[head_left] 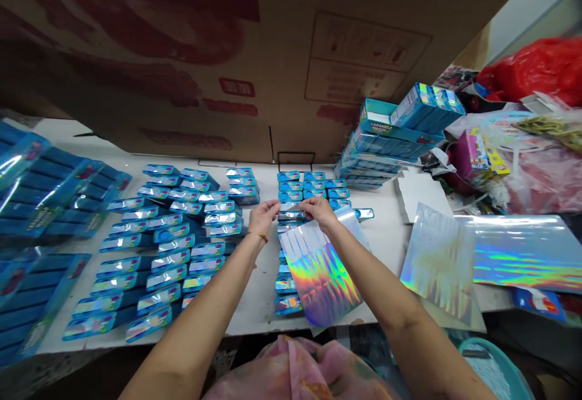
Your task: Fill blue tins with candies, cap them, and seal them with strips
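My left hand and my right hand meet above the table, pinching the upper edge of a holographic foil sheet. The sheet hangs down and tilts toward me, hiding part of a column of small blue packs with shiny foil tops. Many similar packs lie in overlapping rows on both sides of my hands, and some sit just beyond my fingers. Further holographic sheets lie flat to the right of my right arm.
A large printed cardboard panel stands along the white table's far side. Stacked blue boxes rise at the back right. A red plastic bag and mixed packaging lie beyond them. A teal basket sits below the front edge.
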`<state>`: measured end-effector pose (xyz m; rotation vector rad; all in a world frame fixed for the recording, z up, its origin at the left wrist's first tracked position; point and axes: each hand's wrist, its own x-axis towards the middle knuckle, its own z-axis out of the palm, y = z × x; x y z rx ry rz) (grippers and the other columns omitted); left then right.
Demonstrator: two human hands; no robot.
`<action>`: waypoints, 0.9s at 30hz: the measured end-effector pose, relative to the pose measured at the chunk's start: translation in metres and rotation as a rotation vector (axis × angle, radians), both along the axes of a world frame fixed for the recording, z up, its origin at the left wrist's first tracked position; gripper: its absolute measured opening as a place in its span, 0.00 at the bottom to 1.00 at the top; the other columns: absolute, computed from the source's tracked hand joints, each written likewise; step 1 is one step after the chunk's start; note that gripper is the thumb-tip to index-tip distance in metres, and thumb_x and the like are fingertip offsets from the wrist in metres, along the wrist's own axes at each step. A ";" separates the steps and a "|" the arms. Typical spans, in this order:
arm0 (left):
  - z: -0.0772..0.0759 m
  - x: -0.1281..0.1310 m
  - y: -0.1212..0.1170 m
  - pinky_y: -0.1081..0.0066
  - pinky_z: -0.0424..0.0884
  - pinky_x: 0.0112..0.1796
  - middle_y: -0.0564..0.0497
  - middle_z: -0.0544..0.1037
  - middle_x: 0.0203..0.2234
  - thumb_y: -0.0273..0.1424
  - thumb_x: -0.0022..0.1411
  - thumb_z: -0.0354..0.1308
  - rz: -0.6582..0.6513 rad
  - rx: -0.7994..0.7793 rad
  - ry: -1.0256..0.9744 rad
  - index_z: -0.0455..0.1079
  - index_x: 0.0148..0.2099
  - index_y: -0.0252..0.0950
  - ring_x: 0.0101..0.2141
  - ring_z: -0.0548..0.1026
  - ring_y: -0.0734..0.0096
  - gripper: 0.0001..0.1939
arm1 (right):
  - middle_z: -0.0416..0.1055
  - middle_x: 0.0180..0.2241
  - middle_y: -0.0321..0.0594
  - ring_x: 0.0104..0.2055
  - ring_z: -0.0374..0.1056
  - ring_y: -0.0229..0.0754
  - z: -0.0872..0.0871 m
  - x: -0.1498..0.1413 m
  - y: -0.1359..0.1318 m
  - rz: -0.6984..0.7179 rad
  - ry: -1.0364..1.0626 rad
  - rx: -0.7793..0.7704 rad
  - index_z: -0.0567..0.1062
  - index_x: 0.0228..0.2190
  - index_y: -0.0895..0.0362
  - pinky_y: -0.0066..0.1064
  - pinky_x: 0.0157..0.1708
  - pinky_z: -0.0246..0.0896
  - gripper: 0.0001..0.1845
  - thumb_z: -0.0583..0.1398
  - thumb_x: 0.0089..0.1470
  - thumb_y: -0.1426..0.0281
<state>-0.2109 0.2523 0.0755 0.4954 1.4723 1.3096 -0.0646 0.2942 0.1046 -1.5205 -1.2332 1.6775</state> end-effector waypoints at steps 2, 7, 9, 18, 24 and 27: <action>-0.011 -0.007 0.008 0.76 0.60 0.24 0.56 0.69 0.18 0.35 0.36 0.62 0.038 0.018 0.041 0.68 0.33 0.31 0.21 0.66 0.79 0.19 | 0.65 0.17 0.31 0.19 0.59 0.32 -0.011 -0.009 0.007 -0.014 -0.105 0.103 0.70 0.19 0.59 0.24 0.21 0.54 0.09 0.60 0.34 0.65; -0.036 -0.020 0.034 0.73 0.63 0.27 0.56 0.69 0.18 0.32 0.36 0.61 0.089 0.086 0.118 0.66 0.35 0.32 0.22 0.67 0.77 0.19 | 0.70 0.22 0.36 0.27 0.64 0.37 -0.033 -0.030 0.025 -0.008 -0.503 0.320 0.72 0.20 0.57 0.27 0.28 0.56 0.09 0.57 0.42 0.64; -0.045 -0.024 0.043 0.72 0.64 0.28 0.55 0.70 0.19 0.32 0.36 0.60 0.095 0.086 0.143 0.66 0.35 0.32 0.22 0.68 0.77 0.19 | 0.71 0.24 0.37 0.28 0.64 0.38 -0.036 -0.035 0.029 0.023 -0.588 0.357 0.73 0.21 0.57 0.28 0.29 0.56 0.10 0.56 0.45 0.64; -0.073 -0.022 0.057 0.70 0.66 0.30 0.54 0.70 0.19 0.32 0.36 0.60 0.100 0.063 0.126 0.65 0.35 0.31 0.23 0.69 0.74 0.20 | 0.70 0.30 0.42 0.32 0.65 0.40 -0.047 -0.043 0.037 0.152 -0.877 0.458 0.73 0.26 0.55 0.29 0.30 0.56 0.10 0.53 0.50 0.66; -0.075 -0.017 0.054 0.70 0.67 0.32 0.51 0.72 0.23 0.28 0.42 0.55 0.048 0.024 0.355 0.67 0.38 0.31 0.26 0.71 0.72 0.16 | 0.66 0.38 0.47 0.37 0.62 0.44 -0.043 -0.038 0.025 0.343 -1.103 0.686 0.69 0.42 0.54 0.33 0.34 0.54 0.15 0.49 0.54 0.73; -0.065 -0.023 0.047 0.67 0.66 0.37 0.48 0.74 0.26 0.25 0.44 0.52 0.007 0.019 0.434 0.70 0.33 0.33 0.31 0.72 0.67 0.11 | 0.65 0.39 0.47 0.38 0.60 0.46 -0.038 -0.034 0.021 0.562 -1.138 0.814 0.69 0.43 0.52 0.37 0.36 0.52 0.18 0.50 0.52 0.76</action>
